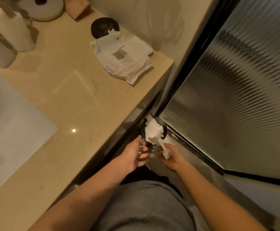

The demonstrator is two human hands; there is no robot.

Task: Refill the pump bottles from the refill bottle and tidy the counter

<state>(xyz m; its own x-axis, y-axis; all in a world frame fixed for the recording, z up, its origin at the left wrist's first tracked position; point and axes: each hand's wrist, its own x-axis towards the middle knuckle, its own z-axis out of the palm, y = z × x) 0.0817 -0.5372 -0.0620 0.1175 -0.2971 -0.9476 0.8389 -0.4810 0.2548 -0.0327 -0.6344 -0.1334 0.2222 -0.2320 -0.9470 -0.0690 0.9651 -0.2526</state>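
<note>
Both hands are lowered below the counter edge, over a small black bin (164, 130) on the floor. White crumpled tissue (153, 130) fills the bin's mouth. My right hand (175, 159) grips the lower end of that tissue wad. My left hand (134, 155) is beside the bin's near rim, its fingers spread and blurred by motion, with nothing clearly held. Pale pump bottles (9, 30) stand blurred at the counter's far left corner.
The beige counter (72, 100) carries an opened white tissue pack (124, 57), a black round disc (104, 26) behind it and a wooden box (78, 7). A white sink (10, 124) lies at the left. A ribbed glass door (236, 90) closes off the right.
</note>
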